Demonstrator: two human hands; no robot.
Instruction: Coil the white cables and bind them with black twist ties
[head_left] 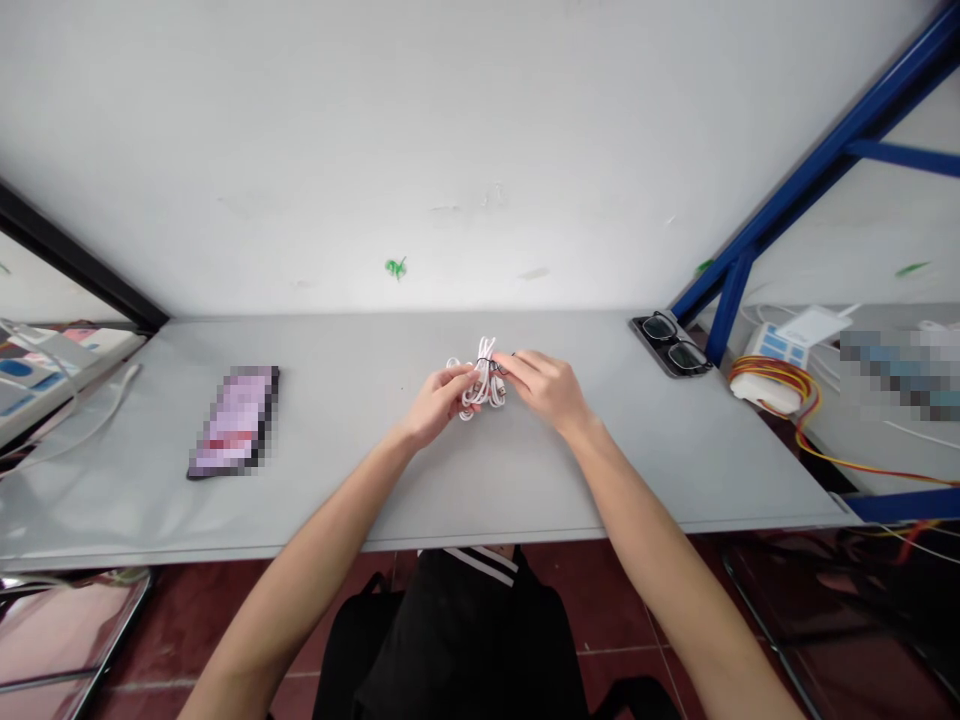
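Note:
A bundle of white cable, coiled and bound round its middle by a dark tie, sits just above the grey table near the middle. My left hand grips the bundle from the left with its fingers curled round the coil. My right hand comes in from the right, its fingertips pinched at the dark tie on the bundle. Part of the coil is hidden behind my fingers.
A phone lies screen up on the table's left. Black-framed glasses rest at the back right corner. Beyond a blue metal frame on the right are a white device with coloured wires. A black bag sits below the table's front edge.

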